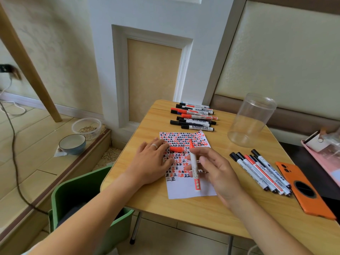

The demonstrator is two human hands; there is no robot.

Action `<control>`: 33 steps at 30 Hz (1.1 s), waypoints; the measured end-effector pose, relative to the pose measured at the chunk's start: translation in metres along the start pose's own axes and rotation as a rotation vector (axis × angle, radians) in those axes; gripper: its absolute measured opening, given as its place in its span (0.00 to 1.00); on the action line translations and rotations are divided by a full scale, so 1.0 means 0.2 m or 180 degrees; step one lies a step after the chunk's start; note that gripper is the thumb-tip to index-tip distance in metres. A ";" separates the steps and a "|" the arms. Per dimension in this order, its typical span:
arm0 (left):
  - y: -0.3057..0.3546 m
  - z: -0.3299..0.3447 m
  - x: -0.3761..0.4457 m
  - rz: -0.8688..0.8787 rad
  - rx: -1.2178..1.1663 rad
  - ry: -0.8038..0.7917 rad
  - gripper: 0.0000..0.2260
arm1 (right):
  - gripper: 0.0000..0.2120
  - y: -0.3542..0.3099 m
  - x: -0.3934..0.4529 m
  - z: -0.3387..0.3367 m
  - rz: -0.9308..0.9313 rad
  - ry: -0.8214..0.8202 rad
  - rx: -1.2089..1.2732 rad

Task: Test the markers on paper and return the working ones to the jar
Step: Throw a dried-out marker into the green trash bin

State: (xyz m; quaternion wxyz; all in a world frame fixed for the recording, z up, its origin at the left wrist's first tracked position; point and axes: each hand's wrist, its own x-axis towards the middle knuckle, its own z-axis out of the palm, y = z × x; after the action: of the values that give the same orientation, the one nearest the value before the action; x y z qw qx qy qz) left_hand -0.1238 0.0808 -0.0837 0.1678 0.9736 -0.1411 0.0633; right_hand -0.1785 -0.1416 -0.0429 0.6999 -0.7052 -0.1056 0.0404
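Both forearms reach in from the near edge over a wooden table, which stands against a white wall panel and a padded cream panel. Left of the left hand, a green bin sits on the floor, with 2 bowls on a raised tiled step. Beyond the right hand stands a clear jar, holding nothing visible. An orange phone lies right of that hand. Under both hands lies paper covered with red and black marks; the left hand presses flat on it, fingers straight. The right hand's fingers pinch an uncapped red marker, tip pointing away. 1 group of markers lies beyond the paper, another group just right of the right hand. A red cap rests on the paper, touching the left fingertips.
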 end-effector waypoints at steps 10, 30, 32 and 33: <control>0.02 -0.02 0.00 -0.0064 0.0061 -0.0106 0.33 | 0.03 0.03 0.00 0.06 0.0074 0.0061 -0.0245; 0.01 -0.01 0.01 -0.0078 0.0277 -0.0203 0.37 | 0.09 0.07 -0.03 0.13 0.0002 0.0222 -0.1139; 0.02 -0.01 0.01 -0.0080 0.0279 -0.0207 0.37 | 0.09 0.06 -0.03 0.13 0.0026 0.0197 -0.1175; 0.02 -0.01 0.01 -0.0078 0.0284 -0.0204 0.37 | 0.09 0.06 -0.03 0.13 0.0045 0.0194 -0.1194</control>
State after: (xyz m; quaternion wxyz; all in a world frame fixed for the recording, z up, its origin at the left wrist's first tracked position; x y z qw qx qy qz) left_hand -0.1225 0.0778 -0.0808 0.1203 0.9833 -0.1315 0.0364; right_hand -0.1880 -0.1179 -0.0559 0.5587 -0.8250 -0.0852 0.0035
